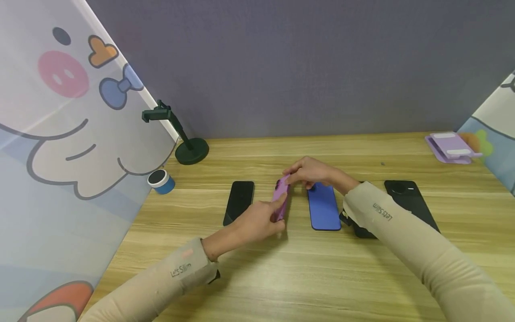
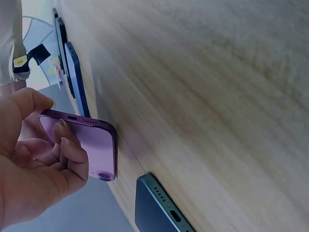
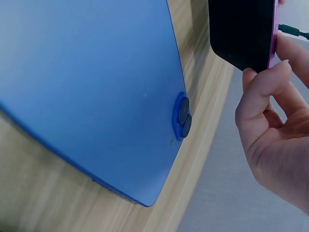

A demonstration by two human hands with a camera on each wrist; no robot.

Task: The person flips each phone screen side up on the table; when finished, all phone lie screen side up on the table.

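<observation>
Well, from my head, I see my left hand (image 1: pixel 259 219) and my right hand (image 1: pixel 314 172) both holding the purple phone (image 1: pixel 280 190), one near each end. It is tipped up between the black phone (image 1: pixel 240 201) and the blue phone (image 1: pixel 324 208), which lie on the bench (image 1: pixel 257 277). I can't tell if its low edge touches the bench.

From my left wrist, my thumb is at the bottom end, near the plug hole (image 2: pixel 72 118), and my bent fingers are on the smooth back. I think it is light but hard, and won't bend.

From my right wrist, my thumb and finger pinch a top corner, by the dark screen (image 3: pixel 241 29). I guess the glass could slip or crack, so the thin sides seem best to hold, away from the camera bump (image 2: pixel 104 176).
</observation>
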